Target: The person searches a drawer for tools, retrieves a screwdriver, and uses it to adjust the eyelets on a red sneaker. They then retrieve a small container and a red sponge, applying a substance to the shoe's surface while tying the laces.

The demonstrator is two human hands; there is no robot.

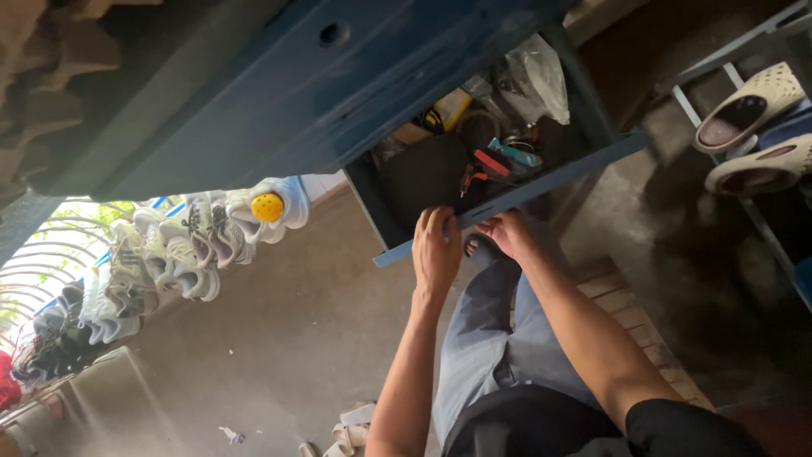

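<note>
Nearest to you are your own legs in grey trousers [486, 338], with both forearms reaching up over them. Your left hand [436, 251] is curled over the front edge of the blue drawer [541, 182], fingers hooked on the rim, so it holds the drawer front. Your right hand [506, 233] sits just beside it on the same edge, fingers bent under the rim and partly hidden; it grips the drawer front too. The two hands are close together, near the drawer's left corner, and the rest of the long front edge runs free to the right.

The drawer stands pulled out from the blue cabinet [279, 93]. Inside, it is crowded: a dark round pad [427, 173], red-handled tools [489, 165], a yellow tool [451, 108] and a clear plastic bag [541, 76] toward the back.

Left of your arms the concrete floor [279, 338] lies open and wide. Beyond it, a row of pale sneakers [178, 245] lines a rack, with a yellow ball [266, 206] among them. To the far right, white slippers [748, 106] rest on a metal shelf [765, 228], near the drawer's right end.
</note>
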